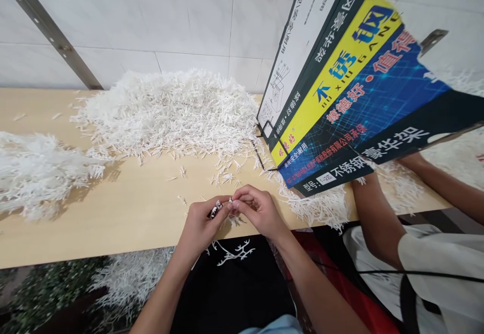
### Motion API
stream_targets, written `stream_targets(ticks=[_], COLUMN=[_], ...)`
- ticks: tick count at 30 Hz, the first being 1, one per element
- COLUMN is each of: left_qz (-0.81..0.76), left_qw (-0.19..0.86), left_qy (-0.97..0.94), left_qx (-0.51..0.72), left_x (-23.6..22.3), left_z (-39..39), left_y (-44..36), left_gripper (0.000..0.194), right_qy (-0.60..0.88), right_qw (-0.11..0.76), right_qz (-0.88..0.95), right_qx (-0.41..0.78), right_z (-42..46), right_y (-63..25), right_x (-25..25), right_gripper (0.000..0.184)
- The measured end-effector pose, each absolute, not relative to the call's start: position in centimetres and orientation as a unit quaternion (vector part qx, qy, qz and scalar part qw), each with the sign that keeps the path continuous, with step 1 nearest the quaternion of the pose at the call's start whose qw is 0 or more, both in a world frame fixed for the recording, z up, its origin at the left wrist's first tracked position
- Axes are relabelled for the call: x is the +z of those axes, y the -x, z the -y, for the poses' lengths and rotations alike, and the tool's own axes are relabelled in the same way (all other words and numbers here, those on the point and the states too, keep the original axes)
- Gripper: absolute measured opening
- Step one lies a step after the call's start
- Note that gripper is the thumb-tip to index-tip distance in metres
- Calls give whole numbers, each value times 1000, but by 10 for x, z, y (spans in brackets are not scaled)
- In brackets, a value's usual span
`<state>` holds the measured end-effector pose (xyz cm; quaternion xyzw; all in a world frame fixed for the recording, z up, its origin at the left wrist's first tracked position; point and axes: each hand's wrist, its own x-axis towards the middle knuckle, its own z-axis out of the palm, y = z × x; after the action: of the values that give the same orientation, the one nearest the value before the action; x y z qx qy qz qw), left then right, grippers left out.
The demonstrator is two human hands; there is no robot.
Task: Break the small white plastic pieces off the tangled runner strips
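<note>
My left hand (pixel 202 223) is closed around a white branching plastic sprig (pixel 216 208), its small tips showing between thumb and fingers. Facing it, my right hand (pixel 260 210) pinches at a tiny white tip (pixel 230 201) where the fingertips of both hands meet. Both hands are just above the front edge of the table. Below them a bare white branched stem (pixel 236 254) shows against black cloth; whether it joins the held sprig is hidden. Loose white pieces (pixel 227 177) lie just beyond my hands.
A large heap of white pieces (pixel 170 112) lies against the tiled wall, another heap (pixel 45 172) at left. A printed cardboard panel (pixel 340 87) stands at right. Beyond it are a co-worker's arms (pixel 378 223). White branches (pixel 132 278) and green foliage (pixel 56 293) are below the table (pixel 132 213).
</note>
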<state>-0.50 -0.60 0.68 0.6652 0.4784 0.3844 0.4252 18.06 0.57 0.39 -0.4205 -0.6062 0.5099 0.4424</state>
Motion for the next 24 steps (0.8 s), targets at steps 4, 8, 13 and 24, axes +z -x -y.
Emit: stream_targets(ticks=[4,8,13,24], left_qz=[-494,-489,-465,-477], left_qw=[382,354,384,460], left_qy=[-657,-675,-681,-647], left_qx=[423,425,415,378], left_x=[5,3,6,8], left_z=[10,13,11,4], left_y=[5,4,6,10], left_gripper=[28,22,22,25], right_qy=[411,408,392,405], right_qw=[418,392,351,337], right_qz=[635,677,740,756], right_qx=[503,471,420,387], right_z=[-6,-4,-3,-3], right_y=[-180,-180,-180,-183], right_x=[8,13,17,19], right_gripper=[15,14,16,20])
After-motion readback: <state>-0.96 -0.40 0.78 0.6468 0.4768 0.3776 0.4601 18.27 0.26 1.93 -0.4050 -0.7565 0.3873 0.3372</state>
